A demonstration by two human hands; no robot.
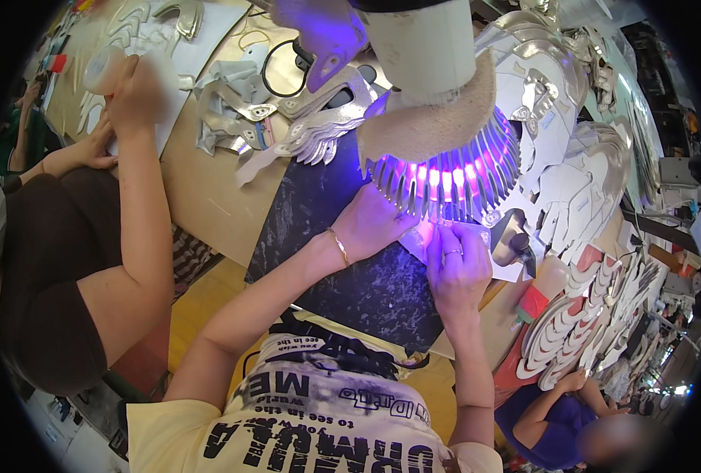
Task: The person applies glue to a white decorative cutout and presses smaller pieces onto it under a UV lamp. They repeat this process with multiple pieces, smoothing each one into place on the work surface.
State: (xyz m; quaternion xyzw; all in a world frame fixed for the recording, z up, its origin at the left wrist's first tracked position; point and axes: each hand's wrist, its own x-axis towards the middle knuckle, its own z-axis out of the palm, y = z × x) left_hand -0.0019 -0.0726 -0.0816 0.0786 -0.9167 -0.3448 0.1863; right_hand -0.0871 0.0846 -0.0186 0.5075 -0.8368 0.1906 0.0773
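Under a lamp with a ring of metal fins (445,177) and bright purple light, my two hands work close together over a black, scuffed board (343,292). My left hand (374,225), with a thin bracelet at the wrist, is closed, its fingertips pressing on a small pale flat piece (415,241). On the piece's other side, my right hand (459,260) wears a ring and pinches with thumb and fingers at its edge. Purple glare and the lamp's fins cover part of the fingertips and the piece, so its exact kind cannot be made out.
Stacked pale shoe-upper pieces (319,126) lie beyond the board, with more piles (563,165) to the right. Curved pieces (563,331) cover a red surface. A red-and-white bottle (541,290) stands nearby. A co-worker's hand (134,94) holds a white roundish object at left.
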